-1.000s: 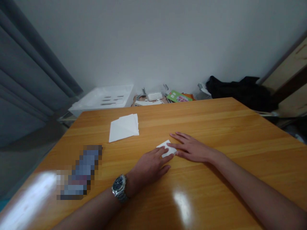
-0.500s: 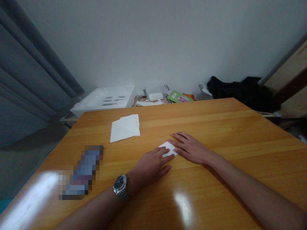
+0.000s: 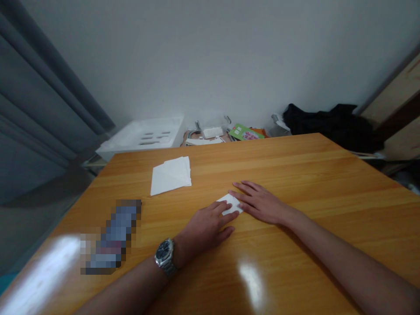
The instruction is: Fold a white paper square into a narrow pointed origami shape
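Note:
A small white folded paper (image 3: 233, 203) lies flat on the wooden table (image 3: 282, 164), near the middle. My left hand (image 3: 210, 223), with a metal watch (image 3: 164, 253) on its wrist, rests on the paper's left part, fingers spread. From the right, my right hand (image 3: 259, 203) lies flat with its fingers apart, fingertips touching the paper's right edge. Part of the paper is hidden under my fingers. Farther back on the left is a stack of larger white sheets (image 3: 171, 175), which neither hand touches.
A pixelated dark flat object (image 3: 114, 234) lies at the table's left. Beyond the far edge are a white foam tray (image 3: 147, 133), a green booklet (image 3: 244, 132), a white box (image 3: 213, 132) and black cloth (image 3: 328, 127). A grey curtain (image 3: 42, 87) hangs at left.

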